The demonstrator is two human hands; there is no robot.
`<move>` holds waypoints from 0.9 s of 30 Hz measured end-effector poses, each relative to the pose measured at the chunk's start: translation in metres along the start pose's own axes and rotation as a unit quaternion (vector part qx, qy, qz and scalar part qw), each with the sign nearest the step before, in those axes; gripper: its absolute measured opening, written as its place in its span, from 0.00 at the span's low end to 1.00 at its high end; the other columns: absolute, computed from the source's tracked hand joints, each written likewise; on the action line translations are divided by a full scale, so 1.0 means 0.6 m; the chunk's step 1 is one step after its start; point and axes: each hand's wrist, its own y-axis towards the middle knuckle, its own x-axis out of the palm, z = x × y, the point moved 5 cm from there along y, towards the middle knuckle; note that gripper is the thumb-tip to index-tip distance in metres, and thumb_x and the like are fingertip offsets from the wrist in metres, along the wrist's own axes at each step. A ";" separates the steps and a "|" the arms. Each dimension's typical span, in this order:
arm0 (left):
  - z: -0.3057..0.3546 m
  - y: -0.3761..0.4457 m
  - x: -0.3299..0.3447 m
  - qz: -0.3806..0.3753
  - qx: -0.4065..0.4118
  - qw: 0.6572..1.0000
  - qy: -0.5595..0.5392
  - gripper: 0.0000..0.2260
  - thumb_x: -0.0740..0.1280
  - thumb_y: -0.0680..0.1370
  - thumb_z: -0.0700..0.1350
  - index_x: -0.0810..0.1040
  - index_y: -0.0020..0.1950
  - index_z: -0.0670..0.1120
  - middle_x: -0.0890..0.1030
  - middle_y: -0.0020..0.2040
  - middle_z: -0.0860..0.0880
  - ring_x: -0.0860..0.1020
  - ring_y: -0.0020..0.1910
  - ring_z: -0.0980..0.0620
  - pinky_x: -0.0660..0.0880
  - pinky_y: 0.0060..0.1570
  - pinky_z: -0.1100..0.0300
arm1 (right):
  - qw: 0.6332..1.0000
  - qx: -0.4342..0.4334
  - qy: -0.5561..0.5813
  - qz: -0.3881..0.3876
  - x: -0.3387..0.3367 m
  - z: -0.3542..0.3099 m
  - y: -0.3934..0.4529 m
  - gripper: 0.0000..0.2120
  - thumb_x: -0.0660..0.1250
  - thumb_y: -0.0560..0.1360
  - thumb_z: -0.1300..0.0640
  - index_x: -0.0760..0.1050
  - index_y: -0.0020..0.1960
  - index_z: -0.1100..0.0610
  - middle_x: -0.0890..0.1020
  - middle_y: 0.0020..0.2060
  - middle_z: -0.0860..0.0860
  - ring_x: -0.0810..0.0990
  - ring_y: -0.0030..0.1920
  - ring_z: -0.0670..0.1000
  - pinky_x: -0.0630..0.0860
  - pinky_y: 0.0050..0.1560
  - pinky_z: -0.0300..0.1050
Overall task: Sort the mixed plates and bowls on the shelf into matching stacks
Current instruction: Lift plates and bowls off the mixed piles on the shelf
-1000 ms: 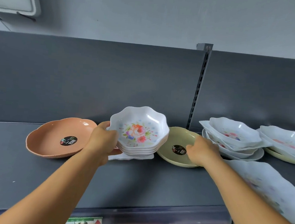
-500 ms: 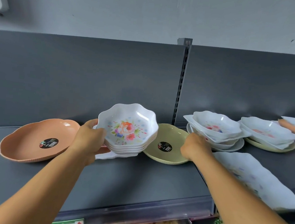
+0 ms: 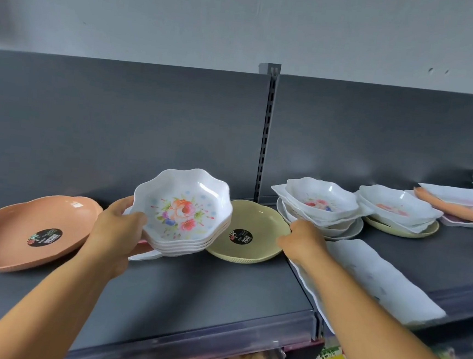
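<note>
Left hand, fingers wrapped around the left rim of a stack of white scalloped bowls with a floral print, tilted toward the camera, lower edge against the dark grey shelf. Beneath the stack, a white flat plate partly visible, mostly hidden by hand and bowls. Right hand at the right rim of a pale yellow-green plate, fingers curled over the edge, thumb side hidden; a firm grasp or mere touch cannot be told. Black round label on that plate's middle.

Left of the left hand, a large salmon-coloured plate with its own black label, flat on the shelf, near the wrist. Right of the right hand, a mixed pile of white square floral bowls on round white plates. Under the right forearm, a long white rectangular tray reaching over the shelf's front edge. Further right, more white square bowls atop a yellow-green plate; beyond, a salmon plate wedged between white dishes. Behind everything, a slotted metal upright against the grey back panel.
</note>
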 end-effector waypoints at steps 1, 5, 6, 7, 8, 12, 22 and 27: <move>0.001 0.000 0.000 -0.002 0.001 1.000 -0.001 0.23 0.53 0.75 0.31 0.75 0.66 0.46 0.83 0.55 0.43 0.84 0.46 0.41 0.80 0.38 0.54 | 0.999 0.010 0.042 0.000 -0.001 0.002 0.001 0.03 0.61 0.70 0.65 0.70 0.40 0.59 0.74 0.31 0.53 0.72 0.30 0.54 0.65 0.26 0.39; 0.006 0.001 -0.002 -0.004 0.003 1.000 -0.010 0.23 0.53 0.75 0.31 0.75 0.65 0.46 0.83 0.54 0.43 0.84 0.46 0.41 0.80 0.39 0.54 | 0.974 0.026 0.225 -0.014 -0.011 -0.001 -0.008 0.07 0.59 0.72 0.67 0.74 0.38 0.61 0.75 0.25 0.55 0.72 0.23 0.53 0.76 0.30 0.44; 0.008 0.000 -0.004 -0.001 0.004 1.000 -0.015 0.23 0.53 0.75 0.31 0.75 0.65 0.46 0.83 0.53 0.43 0.84 0.45 0.42 0.80 0.39 0.54 | 0.968 0.019 0.249 -0.007 -0.017 -0.004 -0.011 0.08 0.58 0.72 0.67 0.75 0.40 0.62 0.75 0.25 0.55 0.72 0.22 0.52 0.77 0.30 0.45; 0.010 -0.001 -0.004 0.002 0.005 1.000 -0.020 0.23 0.53 0.75 0.31 0.75 0.65 0.46 0.83 0.53 0.43 0.84 0.44 0.42 0.80 0.39 0.54 | 0.964 0.010 0.265 0.005 -0.026 -0.008 -0.014 0.09 0.57 0.72 0.67 0.76 0.40 0.61 0.75 0.25 0.55 0.72 0.22 0.52 0.79 0.32 0.48; 0.013 -0.003 -0.004 0.002 0.006 1.000 -0.024 0.23 0.53 0.75 0.31 0.75 0.65 0.46 0.83 0.52 0.43 0.84 0.43 0.42 0.80 0.39 0.54 | 0.960 -0.001 0.280 0.018 -0.036 -0.013 -0.017 0.09 0.57 0.73 0.67 0.76 0.40 0.60 0.76 0.25 0.55 0.73 0.23 0.52 0.80 0.36 0.51; 0.024 -0.010 0.006 0.004 0.001 0.999 -0.036 0.21 0.54 0.76 0.30 0.76 0.63 0.45 0.84 0.50 0.44 0.83 0.42 0.43 0.79 0.38 0.54 | 0.940 -0.014 0.333 0.073 -0.091 -0.020 -0.019 0.08 0.58 0.76 0.64 0.73 0.43 0.54 0.77 0.27 0.55 0.73 0.25 0.52 0.79 0.36 0.50; 0.025 0.000 0.129 -0.034 -0.015 0.998 0.043 0.19 0.54 0.76 0.32 0.75 0.61 0.47 0.82 0.45 0.46 0.80 0.35 0.48 0.80 0.29 0.57 | 0.885 0.024 0.437 0.156 -0.181 0.035 0.013 0.09 0.57 0.76 0.66 0.75 0.52 0.62 0.74 0.29 0.54 0.71 0.24 0.49 0.75 0.23 0.37; 0.010 0.011 0.165 -0.022 0.001 0.994 0.109 0.17 0.53 0.75 0.32 0.76 0.55 0.48 0.80 0.44 0.45 0.80 0.40 0.42 0.82 0.37 0.49 | 0.876 0.036 0.471 0.096 -0.174 0.043 0.013 0.08 0.57 0.76 0.69 0.73 0.43 0.63 0.71 0.30 0.55 0.68 0.26 0.49 0.71 0.19 0.32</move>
